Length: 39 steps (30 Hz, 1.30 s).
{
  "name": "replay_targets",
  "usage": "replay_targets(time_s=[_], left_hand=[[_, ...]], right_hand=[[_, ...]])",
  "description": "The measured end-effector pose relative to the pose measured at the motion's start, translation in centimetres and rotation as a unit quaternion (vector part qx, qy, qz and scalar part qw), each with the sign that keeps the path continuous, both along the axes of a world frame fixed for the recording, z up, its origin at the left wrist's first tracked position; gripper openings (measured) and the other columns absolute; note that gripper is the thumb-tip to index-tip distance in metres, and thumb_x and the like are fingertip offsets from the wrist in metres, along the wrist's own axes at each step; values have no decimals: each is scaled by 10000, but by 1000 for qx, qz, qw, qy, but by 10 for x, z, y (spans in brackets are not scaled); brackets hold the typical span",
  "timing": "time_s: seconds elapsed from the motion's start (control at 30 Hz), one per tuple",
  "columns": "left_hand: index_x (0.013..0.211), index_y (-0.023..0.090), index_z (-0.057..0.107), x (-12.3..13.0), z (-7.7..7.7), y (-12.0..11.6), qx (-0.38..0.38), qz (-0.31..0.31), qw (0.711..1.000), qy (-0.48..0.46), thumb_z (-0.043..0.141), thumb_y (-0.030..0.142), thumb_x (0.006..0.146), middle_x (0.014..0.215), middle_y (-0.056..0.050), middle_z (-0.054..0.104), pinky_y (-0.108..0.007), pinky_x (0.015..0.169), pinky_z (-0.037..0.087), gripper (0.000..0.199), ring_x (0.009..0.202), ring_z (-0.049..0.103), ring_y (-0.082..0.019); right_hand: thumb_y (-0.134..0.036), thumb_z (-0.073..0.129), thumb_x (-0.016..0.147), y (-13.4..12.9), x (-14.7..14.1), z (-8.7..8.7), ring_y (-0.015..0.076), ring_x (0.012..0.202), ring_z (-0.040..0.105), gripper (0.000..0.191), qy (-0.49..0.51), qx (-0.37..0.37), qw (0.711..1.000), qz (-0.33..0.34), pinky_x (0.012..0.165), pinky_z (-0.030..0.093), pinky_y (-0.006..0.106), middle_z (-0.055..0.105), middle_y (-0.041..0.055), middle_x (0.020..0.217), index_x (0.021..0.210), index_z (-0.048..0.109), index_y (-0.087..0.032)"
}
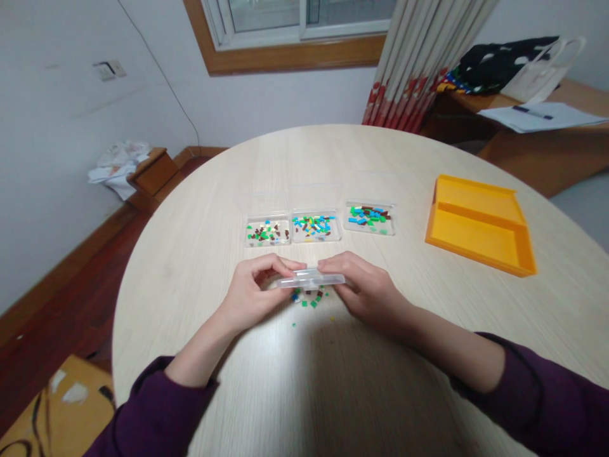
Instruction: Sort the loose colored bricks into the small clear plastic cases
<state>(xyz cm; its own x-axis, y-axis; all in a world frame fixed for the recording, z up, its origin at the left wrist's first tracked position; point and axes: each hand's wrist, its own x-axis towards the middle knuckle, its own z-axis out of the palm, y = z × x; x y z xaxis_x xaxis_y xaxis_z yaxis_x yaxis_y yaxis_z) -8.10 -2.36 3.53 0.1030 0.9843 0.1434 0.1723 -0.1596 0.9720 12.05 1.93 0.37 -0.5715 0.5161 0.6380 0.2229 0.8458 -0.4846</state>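
Observation:
A clear plastic case (311,279) is held up edge-on over the table between both hands. My left hand (257,289) grips its left end, and my right hand (364,289) grips its right end, fingers closed on each side. Just below the case, small green, brown, blue and white pieces (314,303) lie loose on the tabletop. Beyond my hands stand three clear boxes holding small coloured pieces: the left box (268,242), the middle box (316,239) and the right box (368,230).
An orange two-section tray (480,228) rests on the right of the round wooden table (190,254). Past the table stand a curtain (413,63) and a desk with papers (537,118). A cardboard box (71,412) is at the lower left.

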Motion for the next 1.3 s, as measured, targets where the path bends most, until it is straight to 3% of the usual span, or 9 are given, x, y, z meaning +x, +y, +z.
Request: replay_targets(time_s=[0.63,1.3], left_hand=[[663,175,599,-2,-3,0,29,9,1000,-6,726,451,697,918,-138,742,-393,840,544,305,918,699,-242],[665,173,593,-2,-6,5,4,32,999,5,744,500,660,929,-142,739,-387,797,553,360,895,703,-243]], right_hand=[[-68,463,892,2,1,-2,156,938,658,270,19,67,997,-31,791,576,293,674,75,972,1074,588,-223],[-105,442,898,6,0,-4,180,897,646,228,-17,3,1000,-18,776,564,330,660,74,933,1032,597,-206]])
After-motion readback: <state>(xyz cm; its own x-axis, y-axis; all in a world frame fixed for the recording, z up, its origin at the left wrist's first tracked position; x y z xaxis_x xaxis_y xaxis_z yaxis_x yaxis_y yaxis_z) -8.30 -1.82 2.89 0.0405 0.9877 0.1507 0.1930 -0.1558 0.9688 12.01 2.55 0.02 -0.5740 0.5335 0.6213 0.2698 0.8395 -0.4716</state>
